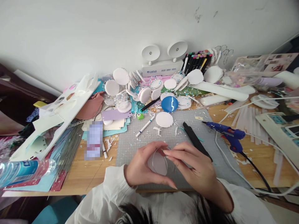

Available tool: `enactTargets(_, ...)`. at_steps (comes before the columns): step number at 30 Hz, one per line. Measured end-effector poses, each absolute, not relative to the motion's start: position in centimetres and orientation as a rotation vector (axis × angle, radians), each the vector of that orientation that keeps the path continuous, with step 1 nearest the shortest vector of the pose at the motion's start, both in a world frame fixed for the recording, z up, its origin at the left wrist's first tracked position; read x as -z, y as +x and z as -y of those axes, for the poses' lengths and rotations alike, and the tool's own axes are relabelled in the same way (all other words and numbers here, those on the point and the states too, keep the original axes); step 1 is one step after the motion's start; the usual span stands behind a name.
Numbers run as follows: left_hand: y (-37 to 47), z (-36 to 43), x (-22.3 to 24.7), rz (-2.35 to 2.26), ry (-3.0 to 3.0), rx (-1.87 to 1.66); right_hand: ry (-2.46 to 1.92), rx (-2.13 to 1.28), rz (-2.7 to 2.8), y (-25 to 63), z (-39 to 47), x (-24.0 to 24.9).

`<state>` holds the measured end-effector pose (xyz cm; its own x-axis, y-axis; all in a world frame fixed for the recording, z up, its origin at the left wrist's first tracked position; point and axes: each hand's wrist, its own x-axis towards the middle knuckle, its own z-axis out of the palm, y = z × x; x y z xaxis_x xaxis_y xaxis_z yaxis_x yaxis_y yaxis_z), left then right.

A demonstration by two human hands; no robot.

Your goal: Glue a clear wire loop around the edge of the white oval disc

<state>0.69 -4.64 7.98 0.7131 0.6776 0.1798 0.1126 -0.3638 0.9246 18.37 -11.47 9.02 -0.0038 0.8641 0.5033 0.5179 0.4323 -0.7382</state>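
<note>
My left hand (146, 165) curves around a white disc (157, 163) with a thin clear ring at its edge, thumb below and fingers above. The fingertips of my right hand (189, 161) pinch together at the disc's upper right edge; what they grip there is too small to make out. Both hands are over the grey cutting mat (130, 149) near the table's front edge. Another white disc (164, 119) lies flat on the mat beyond my hands, just below a glossy blue disc (169, 104). A white pen (145, 125) lies to the left of it.
A blue glue gun (227, 132) with its cable lies at the right, beside a power strip (277, 130). A black tube (196, 140) rests on the mat. Many white discs (121, 76) are piled along the back. A plastic bottle (25, 171) lies at the left, with paper sheets.
</note>
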Motion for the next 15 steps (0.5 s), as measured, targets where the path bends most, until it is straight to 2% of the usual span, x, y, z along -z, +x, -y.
enactTargets(7, 0.5, 4.5, -8.0, -0.612, 1.818, -0.683, -1.226, -0.502, 1.601, 18.2, 11.8, -8.8)
enactTargets(15, 0.5, 4.4, -6.9, -0.661, 1.789, -0.790, -1.383, -0.937, 1.036, 17.8, 12.0, -9.1)
